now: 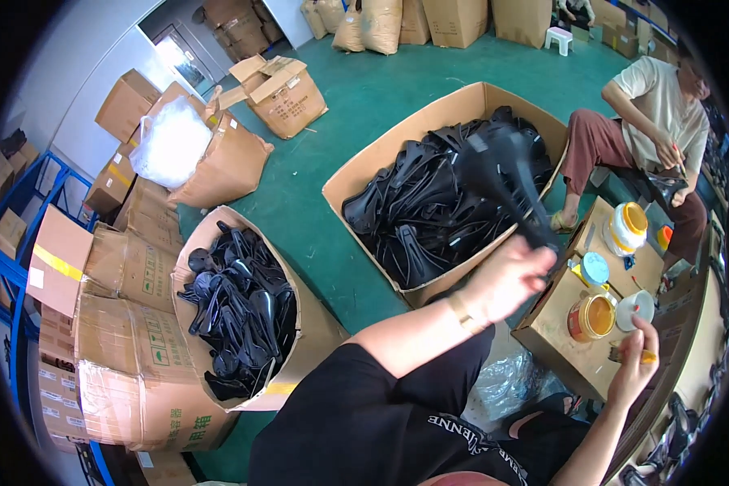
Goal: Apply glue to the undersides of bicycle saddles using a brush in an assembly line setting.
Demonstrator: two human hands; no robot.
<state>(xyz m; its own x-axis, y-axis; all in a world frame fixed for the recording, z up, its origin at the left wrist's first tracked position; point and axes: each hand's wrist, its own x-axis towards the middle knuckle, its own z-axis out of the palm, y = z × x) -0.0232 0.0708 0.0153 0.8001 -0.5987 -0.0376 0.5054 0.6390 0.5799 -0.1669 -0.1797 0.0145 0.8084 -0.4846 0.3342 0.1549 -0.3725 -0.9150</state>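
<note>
My left hand (514,279) reaches out over the near right edge of the big carton, its fingers closed round the narrow end of a black bicycle saddle (494,170). The saddle is tilted up and blurred by motion. Beneath it, the large open carton (364,247) is heaped with black saddles (421,186). My right hand (638,364), with yellow tape on a finger, is beside the jars at the right. Its fingers are closed on what looks like a small brush (616,351), mostly hidden. Nearest it are an amber glue jar (591,316) and a white cup (641,301).
A second carton (300,324) of black saddle parts (243,304) stands at left. On the cardboard-topped box (543,328) are a white tub (626,227) and a light-blue lid (594,267). A seated co-worker (660,113) handles a black piece at right. Clear plastic (510,385) lies below.
</note>
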